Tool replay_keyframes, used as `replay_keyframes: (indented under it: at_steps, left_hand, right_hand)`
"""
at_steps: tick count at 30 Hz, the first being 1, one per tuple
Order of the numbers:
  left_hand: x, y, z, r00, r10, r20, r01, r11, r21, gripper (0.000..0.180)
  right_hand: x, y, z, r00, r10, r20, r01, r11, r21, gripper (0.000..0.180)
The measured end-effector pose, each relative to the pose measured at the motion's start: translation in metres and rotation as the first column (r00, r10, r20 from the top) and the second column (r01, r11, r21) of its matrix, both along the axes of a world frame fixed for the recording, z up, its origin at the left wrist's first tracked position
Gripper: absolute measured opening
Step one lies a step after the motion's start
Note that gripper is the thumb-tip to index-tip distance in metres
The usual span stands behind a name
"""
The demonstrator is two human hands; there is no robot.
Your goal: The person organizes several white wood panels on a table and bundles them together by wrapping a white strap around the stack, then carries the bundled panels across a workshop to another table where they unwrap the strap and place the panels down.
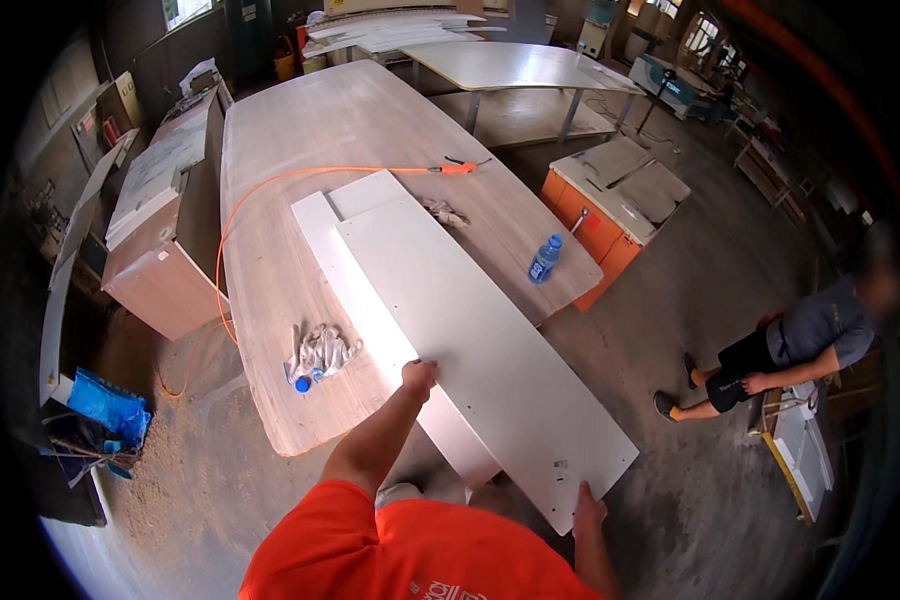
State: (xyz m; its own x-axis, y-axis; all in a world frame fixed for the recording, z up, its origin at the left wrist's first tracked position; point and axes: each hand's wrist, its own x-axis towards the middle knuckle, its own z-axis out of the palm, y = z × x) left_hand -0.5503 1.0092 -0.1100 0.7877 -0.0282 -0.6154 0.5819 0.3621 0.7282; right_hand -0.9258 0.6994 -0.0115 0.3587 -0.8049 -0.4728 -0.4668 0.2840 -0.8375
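A long white panel (470, 350) with small holes along it lies slantwise over the table, its near end jutting past the table edge toward me. Beneath it, a second white board (350, 280) shows along the left side; how the two are joined is hidden. My left hand (420, 376) is closed on the panel's left long edge, about midway. At the near end, my right hand (588, 510) grips the edge by the right corner, thumb on top and the other fingers hidden underneath. A small dark-marked label (560, 464) sits near that end.
On the wood-grain table (300, 130) lie crumpled gloves (320, 350), a blue cap (303, 384), an orange air hose (310, 172) with a blow gun (458, 168), and a blue bottle (545, 258). An orange cabinet (600, 240) stands right. Another person (810, 330) stands farther right.
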Motion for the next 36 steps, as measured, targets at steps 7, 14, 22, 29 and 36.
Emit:
replay_keyframes:
  at_steps: [7, 14, 22, 29, 36]
  left_hand:
    - [-0.064, -0.023, 0.074, 0.997, 0.062, 0.039, -0.059, 0.36, 0.931, 0.075]
    - [-0.124, -0.001, 0.017, 0.995, 0.046, -0.092, 0.049, 0.573, 0.818, 0.092]
    - [-0.138, -0.027, 0.005, 0.937, 0.294, 0.189, -0.347, 0.842, 0.413, 0.084]
    - [-0.138, -0.028, 0.009, 0.929, 0.316, 0.195, -0.368, 0.855, 0.367, 0.083]
    - [-0.137, -0.027, 0.032, 0.929, 0.35, 0.124, -0.371, 0.87, 0.325, 0.079]
  right_hand:
    - [0.118, -0.031, -0.061, 0.93, 0.365, -0.05, -0.345, 0.909, 0.234, 0.048]
    - [0.175, -0.037, -0.051, 0.64, 0.737, -0.219, -0.651, 0.671, 0.355, 0.048]
    - [0.257, -0.103, -0.021, 0.528, 0.609, -0.592, -0.821, 0.187, -0.54, 0.067]
    - [0.286, -0.111, -0.06, 0.415, 0.673, -0.612, -0.906, 0.249, -0.341, 0.092]
    - [0.299, -0.114, -0.052, 0.312, 0.826, -0.469, -0.95, 0.289, -0.121, 0.093]
